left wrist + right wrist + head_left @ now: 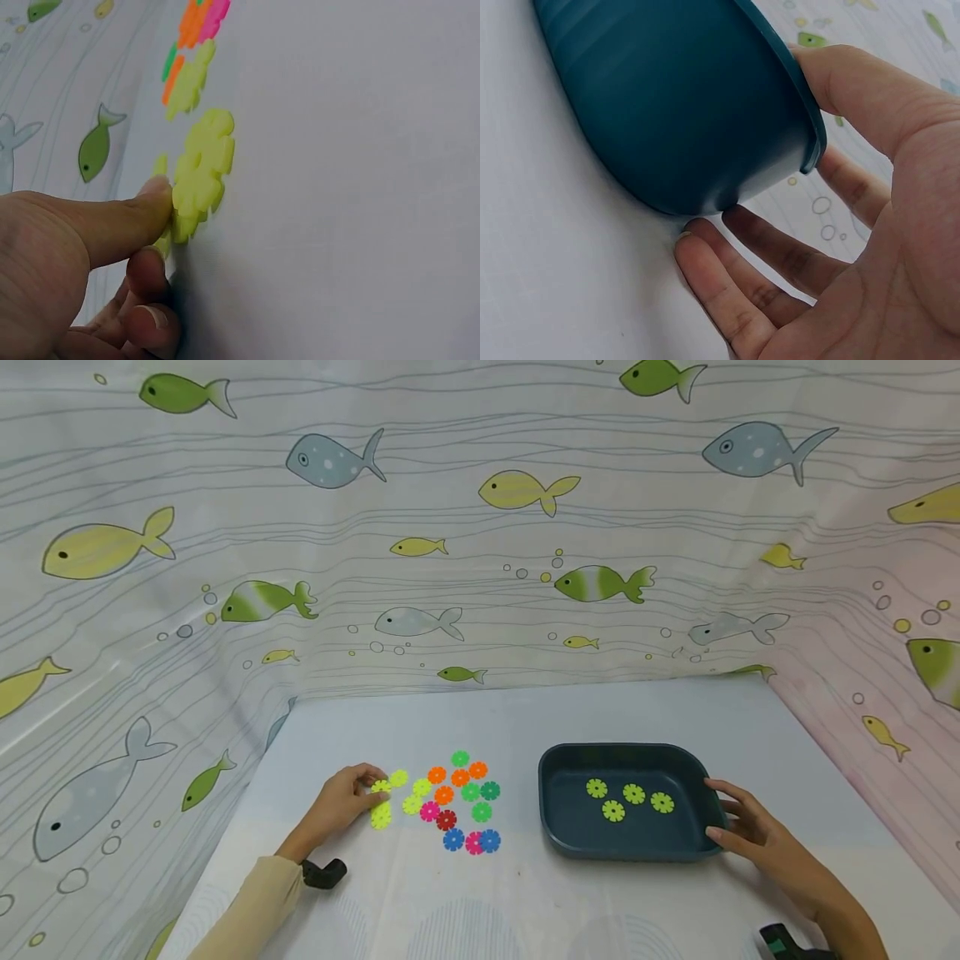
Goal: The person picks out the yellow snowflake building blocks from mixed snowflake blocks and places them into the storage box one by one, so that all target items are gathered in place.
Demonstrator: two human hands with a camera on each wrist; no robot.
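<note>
At the left side of the loose pieces, my left hand (345, 802) pinches a yellow notched plastic disc (163, 241) between thumb and fingers. Touching or just beside it are more yellow discs (202, 169), overlapping on the table. My right hand (765, 831) holds the right end of a dark teal tray (637, 852), thumb at the rim and fingers against the outer wall, as the right wrist view shows with the tray's side (667, 105). Inside the tray lie several yellow-green discs (633, 793), apart from one another.
Between the left hand and the tray are scattered orange discs (444, 795), green discs (482, 812), blue discs (453, 839), pink discs (429, 811) and a dark red disc (446, 820). A fish-patterned sheet (510, 610) rises behind the white table (405, 718).
</note>
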